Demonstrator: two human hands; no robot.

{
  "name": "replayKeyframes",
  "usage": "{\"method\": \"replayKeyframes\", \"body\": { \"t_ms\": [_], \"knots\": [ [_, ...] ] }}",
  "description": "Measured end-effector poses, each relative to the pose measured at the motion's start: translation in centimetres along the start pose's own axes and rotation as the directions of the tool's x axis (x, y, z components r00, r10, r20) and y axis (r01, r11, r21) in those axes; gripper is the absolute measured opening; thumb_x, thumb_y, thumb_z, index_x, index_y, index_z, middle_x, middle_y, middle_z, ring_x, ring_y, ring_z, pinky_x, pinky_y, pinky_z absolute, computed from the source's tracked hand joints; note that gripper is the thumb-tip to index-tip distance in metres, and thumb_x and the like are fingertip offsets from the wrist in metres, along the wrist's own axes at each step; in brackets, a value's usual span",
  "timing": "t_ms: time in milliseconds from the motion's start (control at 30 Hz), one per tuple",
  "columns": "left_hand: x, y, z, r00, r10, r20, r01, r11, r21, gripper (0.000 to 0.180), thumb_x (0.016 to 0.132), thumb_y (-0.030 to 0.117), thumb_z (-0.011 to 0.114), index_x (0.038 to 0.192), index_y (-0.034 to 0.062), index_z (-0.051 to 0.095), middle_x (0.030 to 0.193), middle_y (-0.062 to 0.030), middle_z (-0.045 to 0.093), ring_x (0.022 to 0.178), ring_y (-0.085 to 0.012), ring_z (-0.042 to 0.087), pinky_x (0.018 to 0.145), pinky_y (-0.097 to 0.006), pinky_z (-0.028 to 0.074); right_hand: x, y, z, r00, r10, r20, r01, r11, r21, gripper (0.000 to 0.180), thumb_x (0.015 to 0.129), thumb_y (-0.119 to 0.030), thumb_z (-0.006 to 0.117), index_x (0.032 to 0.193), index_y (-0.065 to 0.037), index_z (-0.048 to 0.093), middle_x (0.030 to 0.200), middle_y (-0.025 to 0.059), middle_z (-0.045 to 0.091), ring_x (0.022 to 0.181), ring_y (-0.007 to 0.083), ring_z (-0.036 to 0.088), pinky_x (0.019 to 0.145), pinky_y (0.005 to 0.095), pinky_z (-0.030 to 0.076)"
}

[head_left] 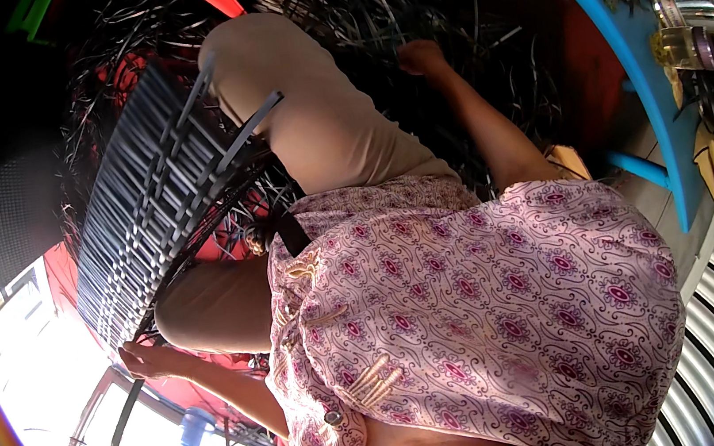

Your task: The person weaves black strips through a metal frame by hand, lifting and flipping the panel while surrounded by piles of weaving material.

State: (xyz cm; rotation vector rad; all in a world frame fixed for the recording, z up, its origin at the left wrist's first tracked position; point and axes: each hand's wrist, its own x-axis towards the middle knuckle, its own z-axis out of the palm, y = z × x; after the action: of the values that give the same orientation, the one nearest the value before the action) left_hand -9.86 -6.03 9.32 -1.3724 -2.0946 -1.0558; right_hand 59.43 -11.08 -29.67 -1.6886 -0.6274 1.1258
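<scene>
At the woven panel's (153,194) lower edge, left hand (149,360), right hand (423,57) among loose strips (476,30).

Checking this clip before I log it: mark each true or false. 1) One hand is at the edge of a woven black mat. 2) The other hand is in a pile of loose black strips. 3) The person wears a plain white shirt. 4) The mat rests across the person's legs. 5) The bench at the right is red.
1) True: the left hand grips the edge of the mat.
2) True: the right hand reaches into the strips.
3) False: the shirt is pink with a purple pattern.
4) True: the mat lies against the legs, in beige trousers.
5) False: the bench is blue.
</scene>
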Motion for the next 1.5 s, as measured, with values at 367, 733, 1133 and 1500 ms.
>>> {"method": "replayKeyframes", "body": {
  "t_ms": [367,733,1133,1500],
  "knots": [
    [-0.4,7.5,5.1,0.883,0.360,0.300,-0.371,0.928,-0.023,0.037,0.099,0.030,0.049,0.113,0.0005,0.068,0.111,-0.0164,0.065,0.100,-0.0283,0.062,0.090,-0.038,0.048,-1.5,-3.5,8.5,0.979,0.204,0.012,-0.192,0.940,-0.283,0.026,0.081,-0.022,0.070,0.098,-0.003,0.070,0.086,0.0074,0.070,0.075,0.0182,0.068,0.063,0.0309,0.053],
    [-0.2,10.0,3.3,0.887,0.202,0.416,-0.220,0.975,-0.003,0.038,0.099,0.032,0.049,0.111,0.0010,0.068,0.110,-0.0144,0.065,0.103,-0.0269,0.061,0.092,-0.038,0.047,0.2,-2.9,9.8,0.970,0.085,-0.227,-0.231,0.616,-0.754,0.026,0.080,-0.031,0.069,0.096,-0.010,0.070,0.101,0.0122,0.070,0.094,0.0334,0.067,0.081,0.0457,0.054],
    [0.2,10.2,2.1,0.853,0.161,0.496,-0.185,0.983,0.001,0.042,0.100,0.033,0.046,0.116,-0.0019,0.064,0.115,-0.0166,0.060,0.108,-0.0272,0.057,0.096,-0.039,0.043,2.9,-4.6,6.9,0.928,0.342,-0.150,-0.317,0.933,0.169,0.016,0.086,-0.019,0.068,0.084,-0.005,0.063,0.060,-0.0005,0.054,0.043,0.0078,0.045,0.039,0.0248,0.033],
    [1.2,6.7,3.1,0.888,0.134,0.440,-0.140,0.990,-0.020,0.040,0.098,0.033,0.051,0.115,-0.0004,0.066,0.112,-0.0138,0.062,0.104,-0.0253,0.059,0.094,-0.037,0.044,-5.0,-22.5,7.1,0.847,0.063,0.528,-0.449,0.616,0.647,0.025,0.096,-0.017,0.058,0.111,0.002,0.055,0.055,-0.0090,0.037,0.042,0.0026,0.031,0.041,0.0210,0.024]
  ]
}}
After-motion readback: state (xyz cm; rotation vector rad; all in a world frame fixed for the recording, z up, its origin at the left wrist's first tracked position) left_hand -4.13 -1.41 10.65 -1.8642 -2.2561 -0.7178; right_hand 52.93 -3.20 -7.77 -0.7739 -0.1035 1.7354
